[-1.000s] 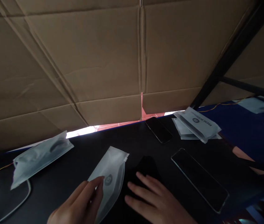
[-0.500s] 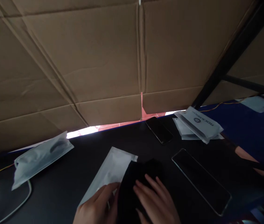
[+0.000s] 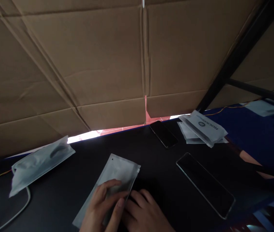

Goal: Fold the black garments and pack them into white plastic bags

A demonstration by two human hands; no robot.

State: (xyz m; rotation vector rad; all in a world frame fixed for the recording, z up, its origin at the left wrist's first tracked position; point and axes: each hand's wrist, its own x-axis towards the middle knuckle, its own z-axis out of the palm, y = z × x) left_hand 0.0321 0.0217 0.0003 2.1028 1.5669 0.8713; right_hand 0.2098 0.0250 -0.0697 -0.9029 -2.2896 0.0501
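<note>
A white flat pouch [image 3: 117, 172] lies on the black table [image 3: 78, 167] near the front edge. My left hand [image 3: 103, 207] rests on top of it, fingers bent and pressing it down. My right hand [image 3: 144, 214] is beside the pouch's right edge, fingers curled at a black item [image 3: 146, 187] that is hard to make out against the dark table. The two hands touch each other at the pouch's edge.
A dark phone [image 3: 204, 183] lies to the right and a smaller one [image 3: 163, 133] farther back. White pouches are stacked at the back right [image 3: 203, 129], and another pouch [image 3: 38, 162] lies left by a white cable [image 3: 11, 216]. A cardboard wall [image 3: 117, 64] stands behind the table.
The pouch was turned face down and laid flat. The black item went from lying on the pouch to mostly out of sight at its right edge. Both hands drew nearer the front.
</note>
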